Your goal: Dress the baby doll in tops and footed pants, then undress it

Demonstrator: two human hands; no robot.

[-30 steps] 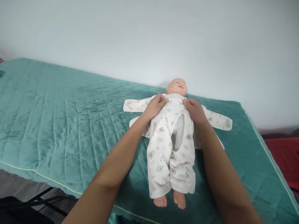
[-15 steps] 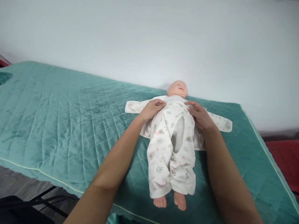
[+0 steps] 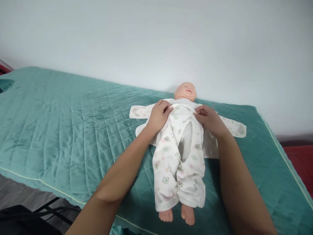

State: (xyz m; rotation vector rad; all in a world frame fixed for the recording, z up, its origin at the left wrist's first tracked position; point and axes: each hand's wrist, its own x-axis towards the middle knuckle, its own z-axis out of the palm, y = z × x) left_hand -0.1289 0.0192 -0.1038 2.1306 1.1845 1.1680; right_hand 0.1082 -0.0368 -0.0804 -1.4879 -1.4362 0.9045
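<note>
A baby doll (image 3: 185, 91) lies on its back, head toward the wall and bare feet toward me. It wears white print baby pants (image 3: 166, 163) with an open crotch, pulled high up its torso. Beneath it a white baby shirt (image 3: 234, 126) lies spread with both sleeves out to the sides. My left hand (image 3: 160, 116) is closed at the left end of the pants' waistband, thumb and fingers pinching the cloth there. At the right end of the waistband, my right hand (image 3: 210, 119) pinches the edge with curled fingers.
The doll lies on a green quilted cover (image 3: 80, 137) over a bed or table against a white wall (image 3: 122, 39). Something red (image 3: 299, 166) stands beyond the right edge. A dark object with black bars (image 3: 26, 218) is at the lower left, over a grey floor.
Both hands stay at the waistband. My left fingers have shifted slightly up over the pants' side, and my right hand has moved slightly right. The view has shifted a little.
</note>
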